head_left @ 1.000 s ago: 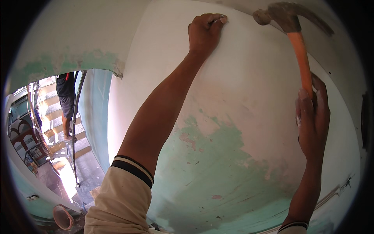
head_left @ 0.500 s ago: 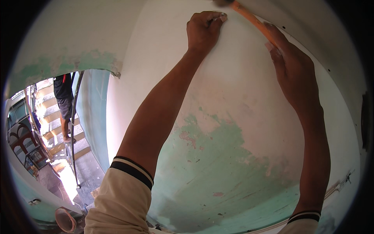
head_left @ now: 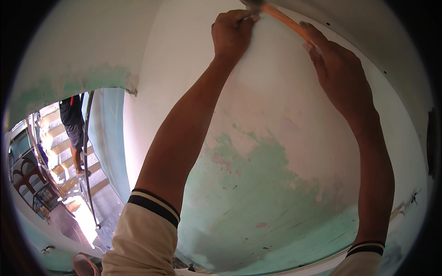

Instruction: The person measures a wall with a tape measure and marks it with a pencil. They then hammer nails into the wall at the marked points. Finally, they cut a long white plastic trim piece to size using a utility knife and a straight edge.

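Both my arms reach up to a wall (head_left: 285, 87) of pale plaster with worn green paint lower down. My left hand (head_left: 230, 39) is closed in a pinch against the upper wall. What its fingertips hold is too small to make out. In my right hand (head_left: 343, 71) is a hammer (head_left: 289, 22) with an orange wooden handle, gripped toward its lower end. The dark, blurred hammer head is at the top edge, close by my left fingertips; whether it touches anything there cannot be told.
At left, an opening shows sunlit stairs (head_left: 99, 165), a black metal railing (head_left: 86, 138) and a person in dark clothes (head_left: 72, 117) standing on the steps. A reddish-brown round vessel (head_left: 85, 265) sits at the lower left. Loose wires (head_left: 412, 200) stick out at lower right.
The hammer head has come down and left, closer to my left fingertips. Both hands appear slightly farther left in the view, which has shifted a little.
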Demonstrator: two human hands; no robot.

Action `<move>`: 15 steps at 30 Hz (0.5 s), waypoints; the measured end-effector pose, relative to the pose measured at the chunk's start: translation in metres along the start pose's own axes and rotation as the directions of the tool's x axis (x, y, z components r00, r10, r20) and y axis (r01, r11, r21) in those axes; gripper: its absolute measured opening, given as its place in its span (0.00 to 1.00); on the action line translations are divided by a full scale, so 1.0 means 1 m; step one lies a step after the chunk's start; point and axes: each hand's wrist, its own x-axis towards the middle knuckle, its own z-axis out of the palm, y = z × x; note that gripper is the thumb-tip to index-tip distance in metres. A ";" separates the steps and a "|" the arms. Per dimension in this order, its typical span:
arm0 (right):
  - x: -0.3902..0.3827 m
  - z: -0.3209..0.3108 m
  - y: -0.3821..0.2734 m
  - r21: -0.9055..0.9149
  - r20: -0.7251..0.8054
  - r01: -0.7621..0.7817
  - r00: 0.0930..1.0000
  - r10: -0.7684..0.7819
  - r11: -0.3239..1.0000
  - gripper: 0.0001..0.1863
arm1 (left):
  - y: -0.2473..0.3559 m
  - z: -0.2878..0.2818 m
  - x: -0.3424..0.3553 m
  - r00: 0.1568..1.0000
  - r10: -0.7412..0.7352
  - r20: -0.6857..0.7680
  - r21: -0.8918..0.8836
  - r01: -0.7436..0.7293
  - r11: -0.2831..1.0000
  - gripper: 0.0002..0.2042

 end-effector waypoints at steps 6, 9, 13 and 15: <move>-0.003 -0.002 -0.007 0.223 -0.276 0.233 0.946 -0.168 0.947 0.23 | -0.005 0.004 -0.002 0.998 -0.055 0.023 -0.038 0.056 0.998 0.08; 0.004 0.000 -0.001 0.053 -0.086 0.092 0.992 -0.088 0.994 0.22 | 0.000 -0.001 0.003 0.986 -0.125 0.108 0.005 0.125 0.992 0.14; 0.000 -0.001 -0.003 0.067 -0.199 0.134 0.973 -0.118 0.989 0.22 | -0.007 -0.002 0.004 0.986 -0.128 0.106 -0.026 0.131 0.991 0.14; 0.003 -0.006 -0.010 0.168 -0.397 0.294 0.894 -0.209 0.941 0.23 | 0.000 -0.003 0.004 0.984 -0.129 0.120 -0.091 0.140 0.986 0.15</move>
